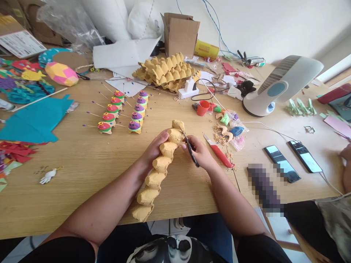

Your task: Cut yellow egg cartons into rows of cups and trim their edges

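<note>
Strip of egg carton [161,164] held above the wooden table [90,199], its near end close to the table's front edge; from where I stand, the left hand [157,144] grips it near the far end, thumb pressed along the side of the cups, the other fingers largely hidden behind the card, so I cannot tell how they lie; the right hand [201,151] has its fingers curled round the handles of black scissors [192,155], whose tip lies against the far cups; whether the blades are parted is too small to tell.

Possible faults, in my judgement: a blade that slipped off the curved card could nick the left thumb, which sits just beside the cutting place; a forced or twisted cut could tear into a neighbouring cup, the pulp looking brittle; the long near end, with no hand on it, could sag and crease the strip.

Nearby hazards: a red-handled knife [222,155] lies just beside the right hand with its blade bare, so a careless sweep could meet the edge; two rows of painted cups, one red and green [109,117], one purple [136,114], bristle with thin sticks that a leftward elbow or swinging strip might snag.
</note>
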The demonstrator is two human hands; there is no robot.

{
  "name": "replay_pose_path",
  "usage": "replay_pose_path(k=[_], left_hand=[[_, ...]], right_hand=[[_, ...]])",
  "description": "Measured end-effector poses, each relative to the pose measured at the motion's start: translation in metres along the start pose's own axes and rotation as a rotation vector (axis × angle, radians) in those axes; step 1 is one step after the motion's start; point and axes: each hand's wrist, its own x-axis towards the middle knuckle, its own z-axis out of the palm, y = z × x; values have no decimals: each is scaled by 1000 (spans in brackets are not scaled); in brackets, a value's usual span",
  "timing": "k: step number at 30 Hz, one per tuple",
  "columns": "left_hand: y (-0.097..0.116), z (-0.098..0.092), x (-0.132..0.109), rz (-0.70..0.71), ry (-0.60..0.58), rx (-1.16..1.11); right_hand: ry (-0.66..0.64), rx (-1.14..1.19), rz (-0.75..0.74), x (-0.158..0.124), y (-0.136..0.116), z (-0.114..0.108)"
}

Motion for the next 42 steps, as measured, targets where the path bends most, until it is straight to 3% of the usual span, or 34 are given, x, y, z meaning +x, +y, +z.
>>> replay_pose_path(k=[19,31,42], left_hand=[[-6,-8,5,135,-76,163],[-8,-17,10,39,-134,130],[-13,-29,14,-49,-159,144]], right_hand=[[29,-148,-13,1,-2,-7],[-88,-74,-102,4,6,-23],[-177,-77,-96,4,8,-43]])
